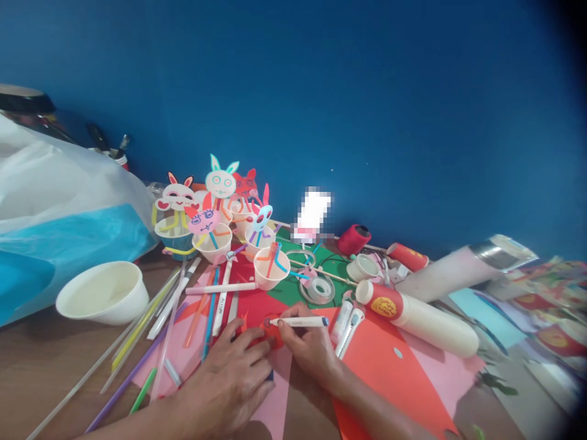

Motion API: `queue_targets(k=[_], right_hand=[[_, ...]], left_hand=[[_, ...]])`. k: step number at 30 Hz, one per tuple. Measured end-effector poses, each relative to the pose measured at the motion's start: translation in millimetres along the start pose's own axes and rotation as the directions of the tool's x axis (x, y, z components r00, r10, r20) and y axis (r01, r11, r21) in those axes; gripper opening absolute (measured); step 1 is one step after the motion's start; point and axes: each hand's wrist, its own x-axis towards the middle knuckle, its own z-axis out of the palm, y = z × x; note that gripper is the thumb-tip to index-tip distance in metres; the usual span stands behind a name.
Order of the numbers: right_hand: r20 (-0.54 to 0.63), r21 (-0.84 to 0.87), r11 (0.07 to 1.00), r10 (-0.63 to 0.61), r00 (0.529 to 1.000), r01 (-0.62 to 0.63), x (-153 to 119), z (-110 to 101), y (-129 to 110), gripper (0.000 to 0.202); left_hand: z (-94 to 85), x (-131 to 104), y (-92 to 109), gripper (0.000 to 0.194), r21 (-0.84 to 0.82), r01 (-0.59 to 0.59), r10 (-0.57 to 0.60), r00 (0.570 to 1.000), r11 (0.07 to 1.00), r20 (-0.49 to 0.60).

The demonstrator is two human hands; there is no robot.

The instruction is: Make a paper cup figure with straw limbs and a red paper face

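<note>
Two bare hands show in the head view: the right hand (312,347) pinches a slim white plastic marker with a blue end (303,321) near its tip; the left hand (236,373) covers part of a small red paper cutout (276,340), fingers bent, slightly apart, any pinch hidden. Lying between both hands' fingertips, the cutout is probably light and easily creased, best held flat by its edges.
</note>
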Motion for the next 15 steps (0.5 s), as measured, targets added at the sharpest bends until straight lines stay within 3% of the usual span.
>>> queue_targets(k=[15], right_hand=[[0.017,0.054,0.998,0.014,1.000,-0.015,-1.1,0.0,-4.2,0.015]], left_hand=[[-2.0,-0.5,-0.3,0.013,0.028,-0.012,0.011,0.999,1.000,0.036]])
